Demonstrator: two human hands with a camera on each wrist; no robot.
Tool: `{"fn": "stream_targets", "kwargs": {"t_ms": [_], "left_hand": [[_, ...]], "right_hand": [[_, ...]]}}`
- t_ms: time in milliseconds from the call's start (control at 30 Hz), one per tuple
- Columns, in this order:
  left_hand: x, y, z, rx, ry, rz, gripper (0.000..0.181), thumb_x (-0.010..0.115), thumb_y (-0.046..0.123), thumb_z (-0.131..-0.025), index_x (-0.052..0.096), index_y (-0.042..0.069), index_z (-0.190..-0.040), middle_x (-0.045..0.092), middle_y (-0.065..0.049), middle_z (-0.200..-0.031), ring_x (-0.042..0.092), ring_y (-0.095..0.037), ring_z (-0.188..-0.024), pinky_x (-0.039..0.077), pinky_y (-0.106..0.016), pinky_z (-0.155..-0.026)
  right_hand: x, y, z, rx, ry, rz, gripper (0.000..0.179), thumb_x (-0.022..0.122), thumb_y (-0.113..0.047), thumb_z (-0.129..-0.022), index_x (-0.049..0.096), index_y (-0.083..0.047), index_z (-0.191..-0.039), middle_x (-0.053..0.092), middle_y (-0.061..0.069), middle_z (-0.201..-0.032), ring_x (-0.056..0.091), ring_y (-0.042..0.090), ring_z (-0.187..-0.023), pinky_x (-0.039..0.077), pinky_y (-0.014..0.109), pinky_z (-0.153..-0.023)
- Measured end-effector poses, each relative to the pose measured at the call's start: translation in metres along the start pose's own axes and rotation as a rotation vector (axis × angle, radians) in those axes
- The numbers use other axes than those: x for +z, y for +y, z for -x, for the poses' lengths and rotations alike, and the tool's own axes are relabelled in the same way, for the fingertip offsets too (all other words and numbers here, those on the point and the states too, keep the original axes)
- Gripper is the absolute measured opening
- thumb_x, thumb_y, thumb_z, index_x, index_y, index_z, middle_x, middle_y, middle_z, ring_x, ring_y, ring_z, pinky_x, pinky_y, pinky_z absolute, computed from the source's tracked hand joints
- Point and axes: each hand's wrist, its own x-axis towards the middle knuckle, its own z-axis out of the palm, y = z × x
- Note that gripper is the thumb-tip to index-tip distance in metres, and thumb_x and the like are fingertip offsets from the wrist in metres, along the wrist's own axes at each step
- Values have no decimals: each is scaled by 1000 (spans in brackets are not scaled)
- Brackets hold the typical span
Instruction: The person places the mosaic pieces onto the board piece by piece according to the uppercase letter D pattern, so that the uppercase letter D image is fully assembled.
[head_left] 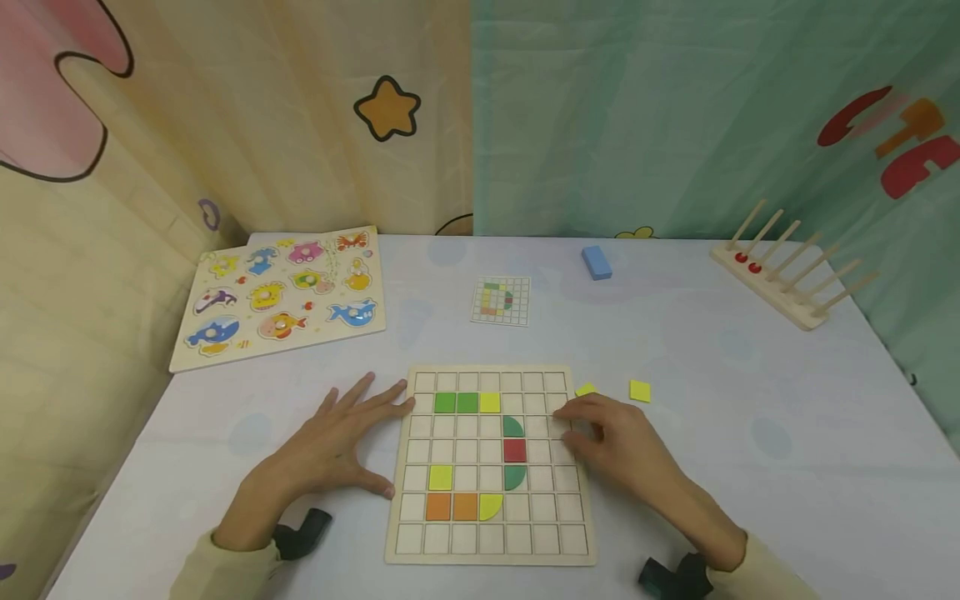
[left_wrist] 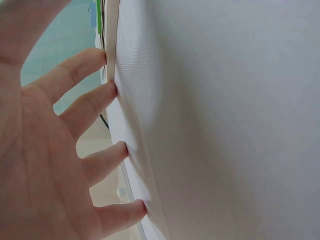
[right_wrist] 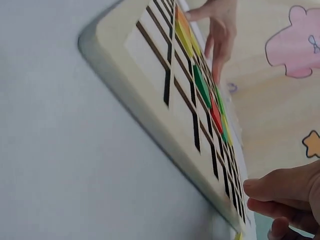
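A wooden grid board [head_left: 491,560] lies on the table between the hands. My left hand [head_left: 330,450] has its fingers spread, with fingertips and thumb touching the board's left edge. My right hand [head_left: 633,446] hovers at the right edge, fingers loosely bent; nothing shows between finger and thumb in the right wrist view. On the grid sit green squares [head_left: 456,402], yellow squares [head_left: 440,477], orange squares [head_left: 452,507], a red square [head_left: 514,451], green quarter-rounds [head_left: 513,427] and a yellow quarter-round [head_left: 491,507]. One yellow tile [head_left: 585,389] lies beside the right fingers, another yellow tile [head_left: 640,391] farther right.
Behind the board lies a small pattern card [head_left: 501,301] printed with a coloured grid. A blue block [head_left: 597,262] stands at the back. An animal puzzle board [head_left: 285,292] is at back left, and a wooden peg rack [head_left: 780,292] with red beads at back right.
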Motion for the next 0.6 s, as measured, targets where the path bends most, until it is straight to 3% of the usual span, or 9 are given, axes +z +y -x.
{"fn": "stream_targets", "kwargs": {"t_ms": [233, 433, 600], "left_hand": [[1, -1, -1, 11, 12, -19, 109, 86, 60, -53, 47, 24, -148, 26, 2, -161, 7, -38, -149, 3, -68, -114], [1, -1, -1, 8, 2, -7, 109, 86, 60, -53, 47, 24, -148, 26, 3, -161, 6, -37, -150, 3, -68, -114], [2, -2, -2, 7, 1, -6, 109, 86, 60, -53, 47, 24, -148, 26, 3, -161, 5, -37, -150, 2, -68, -114]], "right_hand": [[-23, 37, 6, 88, 132, 106, 29, 79, 2, -76, 76, -7, -103, 71, 3, -103, 45, 9, -62, 38, 22, -52], [-38, 55, 8, 178, 183, 139, 32, 78, 1, -78, 73, -4, -109, 70, 11, -106, 46, 15, -65, 37, 23, -52], [-44, 65, 10, 206, 191, 153, 34, 78, -2, -78, 72, -3, -111, 69, 13, -109, 46, 15, -64, 37, 23, -50]]}}
